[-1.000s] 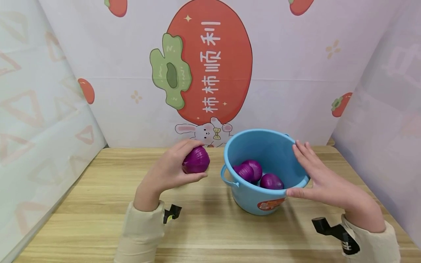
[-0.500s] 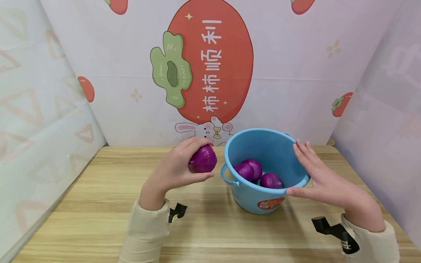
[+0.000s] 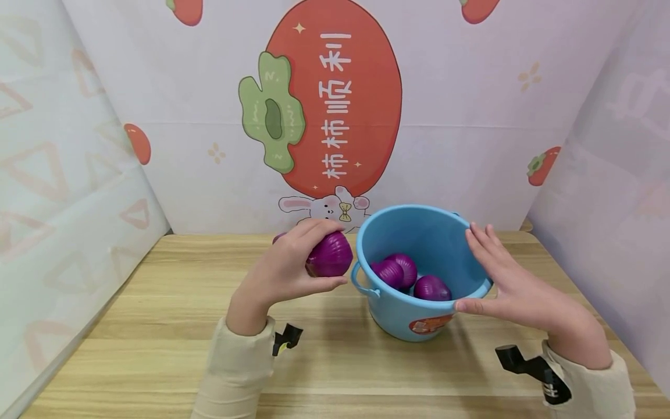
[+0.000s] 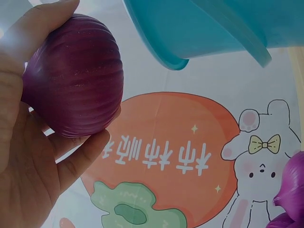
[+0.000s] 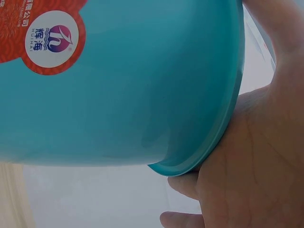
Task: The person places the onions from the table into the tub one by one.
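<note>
Closer to the blue bucket [image 3: 389, 319] now, the left hand [image 3: 282, 265] has carried its purple onion [image 3: 332, 255] rightward, gripping it just left of the rim, above the desk [image 3: 324, 372]; the right hand [image 3: 515, 294] rests spread against the rim's right side, fingers extended; three onions [image 3: 432, 288] lie inside; another onion [image 3: 279, 237] shows partly behind the left hand.

Shows lined purple on the onion [image 3: 334, 256], blue on the bucket [image 3: 389, 320] at three o'clock. Has fruit [image 3: 371, 110] printed orange-red on white cloth [image 3: 460, 87].
</note>
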`<state>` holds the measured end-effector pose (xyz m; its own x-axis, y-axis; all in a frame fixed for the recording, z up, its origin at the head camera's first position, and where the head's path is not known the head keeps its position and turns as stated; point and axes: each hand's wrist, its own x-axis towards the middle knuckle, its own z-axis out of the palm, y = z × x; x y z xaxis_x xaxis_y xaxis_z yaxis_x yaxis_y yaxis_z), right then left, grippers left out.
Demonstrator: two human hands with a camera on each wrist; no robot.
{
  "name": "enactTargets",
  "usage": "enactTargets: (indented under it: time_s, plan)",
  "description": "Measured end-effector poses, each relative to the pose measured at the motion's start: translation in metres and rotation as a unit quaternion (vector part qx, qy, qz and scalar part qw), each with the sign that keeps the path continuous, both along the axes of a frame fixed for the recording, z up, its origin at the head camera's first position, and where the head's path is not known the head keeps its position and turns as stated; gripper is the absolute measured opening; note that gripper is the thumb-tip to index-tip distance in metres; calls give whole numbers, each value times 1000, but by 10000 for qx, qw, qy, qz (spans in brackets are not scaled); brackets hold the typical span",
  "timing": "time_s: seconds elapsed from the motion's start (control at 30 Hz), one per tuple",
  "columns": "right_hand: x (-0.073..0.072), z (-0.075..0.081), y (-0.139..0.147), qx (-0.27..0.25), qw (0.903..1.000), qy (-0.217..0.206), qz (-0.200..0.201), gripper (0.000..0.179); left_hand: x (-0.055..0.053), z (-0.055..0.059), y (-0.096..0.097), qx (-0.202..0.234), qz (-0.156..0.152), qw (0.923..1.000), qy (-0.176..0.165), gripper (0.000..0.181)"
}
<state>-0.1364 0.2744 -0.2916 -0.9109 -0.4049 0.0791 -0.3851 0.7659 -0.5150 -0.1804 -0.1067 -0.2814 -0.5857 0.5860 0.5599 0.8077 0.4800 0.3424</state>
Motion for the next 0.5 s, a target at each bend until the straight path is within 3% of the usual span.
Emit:
enactTargets:
  time_s: [0.5]
  plan:
    - [1,-1,1,-126,9999,-2,48,120,0,12,15,21,-274,9995,162,75]
